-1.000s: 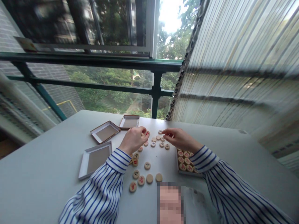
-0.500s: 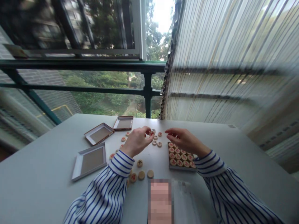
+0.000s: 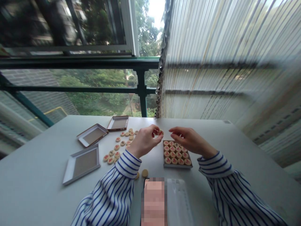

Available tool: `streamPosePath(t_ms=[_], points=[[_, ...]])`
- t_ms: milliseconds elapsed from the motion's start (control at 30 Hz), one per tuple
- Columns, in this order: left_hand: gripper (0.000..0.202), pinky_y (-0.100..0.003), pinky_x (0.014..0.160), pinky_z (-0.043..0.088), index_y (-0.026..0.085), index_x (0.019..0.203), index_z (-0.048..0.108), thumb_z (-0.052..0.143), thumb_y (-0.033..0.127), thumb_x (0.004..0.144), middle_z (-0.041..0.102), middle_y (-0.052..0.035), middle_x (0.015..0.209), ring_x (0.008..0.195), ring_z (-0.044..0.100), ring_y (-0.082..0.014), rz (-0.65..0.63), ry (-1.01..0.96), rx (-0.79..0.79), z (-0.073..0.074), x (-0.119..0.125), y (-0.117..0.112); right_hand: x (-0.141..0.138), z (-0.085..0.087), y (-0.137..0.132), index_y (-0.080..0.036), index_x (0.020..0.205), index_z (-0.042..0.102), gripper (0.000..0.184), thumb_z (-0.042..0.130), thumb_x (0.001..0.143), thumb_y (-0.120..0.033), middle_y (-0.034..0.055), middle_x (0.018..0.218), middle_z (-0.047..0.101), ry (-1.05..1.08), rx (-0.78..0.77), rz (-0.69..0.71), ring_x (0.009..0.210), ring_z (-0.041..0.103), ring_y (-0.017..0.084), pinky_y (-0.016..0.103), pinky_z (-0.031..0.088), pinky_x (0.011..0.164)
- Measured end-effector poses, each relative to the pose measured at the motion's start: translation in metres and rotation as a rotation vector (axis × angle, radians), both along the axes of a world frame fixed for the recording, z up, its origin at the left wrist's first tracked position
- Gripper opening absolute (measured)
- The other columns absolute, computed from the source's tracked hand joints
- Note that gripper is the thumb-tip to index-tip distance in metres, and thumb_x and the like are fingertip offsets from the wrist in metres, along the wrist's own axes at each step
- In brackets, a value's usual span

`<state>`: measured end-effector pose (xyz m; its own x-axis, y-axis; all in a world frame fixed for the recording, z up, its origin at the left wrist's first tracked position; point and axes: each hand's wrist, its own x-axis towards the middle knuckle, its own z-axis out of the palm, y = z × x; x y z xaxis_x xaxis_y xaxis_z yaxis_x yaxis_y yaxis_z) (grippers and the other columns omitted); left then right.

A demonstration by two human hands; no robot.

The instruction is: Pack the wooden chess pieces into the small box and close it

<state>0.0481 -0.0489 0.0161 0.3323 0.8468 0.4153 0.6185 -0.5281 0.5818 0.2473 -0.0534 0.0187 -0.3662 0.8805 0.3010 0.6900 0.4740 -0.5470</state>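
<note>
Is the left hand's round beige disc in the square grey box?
No, out: the left hand holds the disc up, outside the box.

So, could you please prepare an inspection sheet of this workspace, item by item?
Surface: white table, pieces spread mostly left of centre.
Job's things: shallow box with xiangqi pieces in rows, mostly red-marked; loose xiangqi pieces outside it.
Clutter: three shallow trays at left; transparent plastic item and pixelated item at the near edge.
Left hand: pinches a red-marked piece.
Right hand: above the box's far right corner; nothing seen in it.
Cables: nothing seen.
Surroundings: green railing, string curtain, trees outside.
</note>
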Motion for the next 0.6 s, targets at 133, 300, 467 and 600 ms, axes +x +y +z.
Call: streamPosePath(t_ms=[133, 300, 467, 600], points=[[0.019, -0.023, 0.062, 0.046, 0.015, 0.087, 0.057, 0.056, 0.029, 0.075, 0.065, -0.0025, 0.076, 0.066, 0.059, -0.0112, -0.046, -0.035, -0.003, -0.001, 0.01, 0.002, 0.004, -0.001, 0.0, -0.018, 0.098, 0.062, 0.026, 0.046, 0.08, -0.03, 0.0027, 0.077, 0.065, 0.057, -0.008, 0.001, 0.063, 0.055, 0.011, 0.024, 0.044, 0.06], [0.019, -0.025, 0.063, 0.046, 0.016, 0.087, 0.057, 0.055, 0.031, 0.076, 0.065, -0.0028, 0.077, 0.069, 0.059, -0.0125, -0.081, -0.031, 0.007, -0.006, 0.019, 0.004, 0.008, -0.005, 0.002, -0.017, 0.096, 0.063, 0.026, 0.048, 0.08, -0.03, 0.003, 0.077, 0.066, 0.121, -0.062, 0.0, 0.059, 0.054, 0.011, 0.025, 0.044, 0.057], [0.02, -0.026, 0.063, 0.046, 0.017, 0.088, 0.057, 0.055, 0.032, 0.076, 0.064, -0.0025, 0.077, 0.067, 0.058, -0.0124, -0.101, -0.005, -0.01, -0.013, 0.025, 0.006, 0.009, -0.011, 0.005, -0.018, 0.093, 0.064, 0.024, 0.048, 0.08, -0.032, 0.0041, 0.083, 0.066, 0.201, -0.122, 0.054, 0.072, 0.059, 0.014, 0.028, 0.048, 0.067], [0.02, -0.027, 0.062, 0.047, 0.017, 0.088, 0.057, 0.054, 0.032, 0.077, 0.064, -0.0028, 0.077, 0.065, 0.058, -0.0122, -0.116, 0.002, -0.026, -0.018, 0.027, 0.006, 0.011, -0.018, 0.009, -0.019, 0.091, 0.064, 0.024, 0.049, 0.08, -0.034, 0.0041, 0.085, 0.067, 0.269, -0.196, 0.052, 0.078, 0.06, 0.015, 0.03, 0.048, 0.072]])
